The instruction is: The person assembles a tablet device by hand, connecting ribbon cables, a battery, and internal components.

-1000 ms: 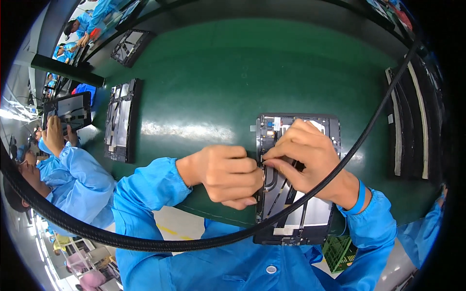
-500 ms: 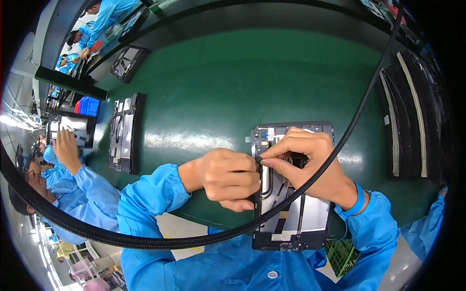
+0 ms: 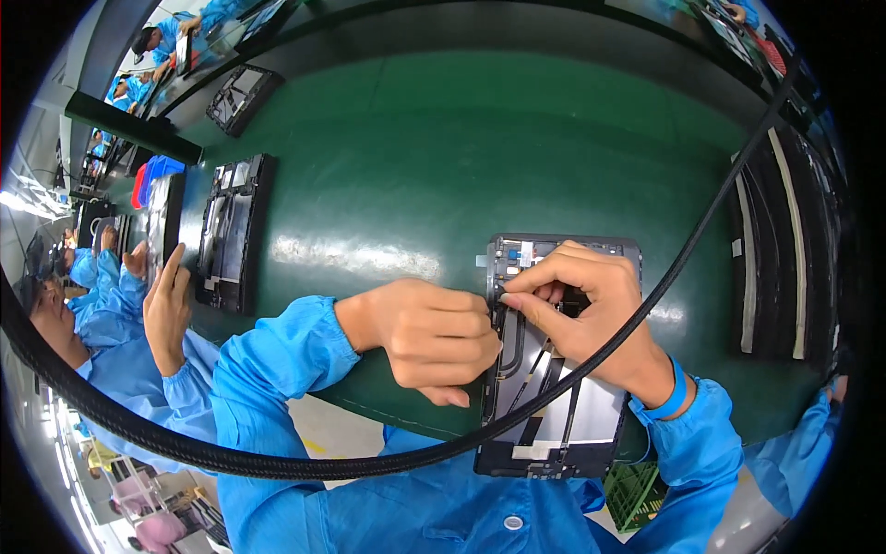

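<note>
A flat dark device point(image 3: 554, 406) with its back off lies at the near edge of the green worktop point(image 3: 517, 138), right in front of the person. Its near end hangs a little over that edge. Past the device, the green top is bare and wide. Another open device point(image 3: 231, 231) lies well off to the left, and long dark trays point(image 3: 775, 268) sit near the right edge. A thick black cable point(image 3: 720, 208) curves across the view, over the right hand.

The left hand point(image 3: 434, 337) is curled into a loose fist and rests at the device's left edge. The right hand point(image 3: 591, 309) sits on the device's far part, its grip pinched nearly closed at the fingertips point(image 3: 509, 300). I cannot tell what small part they pinch.

A co-worker's hand point(image 3: 166, 309) is far left.
</note>
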A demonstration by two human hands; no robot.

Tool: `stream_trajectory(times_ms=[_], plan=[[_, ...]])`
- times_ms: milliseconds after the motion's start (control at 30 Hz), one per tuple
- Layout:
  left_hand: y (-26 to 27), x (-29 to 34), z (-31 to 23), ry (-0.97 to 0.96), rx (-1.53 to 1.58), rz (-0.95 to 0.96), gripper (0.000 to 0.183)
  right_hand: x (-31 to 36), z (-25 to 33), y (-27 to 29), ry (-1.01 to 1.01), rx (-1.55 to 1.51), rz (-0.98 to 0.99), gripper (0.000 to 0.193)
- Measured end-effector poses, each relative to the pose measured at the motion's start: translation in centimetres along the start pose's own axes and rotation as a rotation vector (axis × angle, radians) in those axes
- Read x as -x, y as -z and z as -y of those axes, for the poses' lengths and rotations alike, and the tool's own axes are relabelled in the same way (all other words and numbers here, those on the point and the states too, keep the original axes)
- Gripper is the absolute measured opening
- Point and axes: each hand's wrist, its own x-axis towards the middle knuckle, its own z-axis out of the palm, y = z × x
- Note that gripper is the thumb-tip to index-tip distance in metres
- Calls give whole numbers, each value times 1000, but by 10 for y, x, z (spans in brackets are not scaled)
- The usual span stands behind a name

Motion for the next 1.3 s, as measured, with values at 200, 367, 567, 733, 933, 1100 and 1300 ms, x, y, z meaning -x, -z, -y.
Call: stream_trajectory(times_ms=[200,367,567,733,933,1100,1300], plan=[[-7,-3,2,33,32,-25,41,0,-1,1,1,-6,-13,12],[-12,-3,17,42,13,-10,37,-2,-2,8,-35,-16,39,15],[-18,-3,27,5,-33,-50,34,-2,-4,16,-162,-130,109,22],[-15,5,25,88,-42,-44,36,-5,1,13,-198,-154,58,26],[-8,7,19,42,-47,-30,40,-2,-4,7,-176,-97,52,27],[-13,8,17,-4,-43,9,44,-1,-5,7,-202,-96,29,25],[-12,7,16,31,2,33,45,-2,-6,7,-204,-93,27,25]])
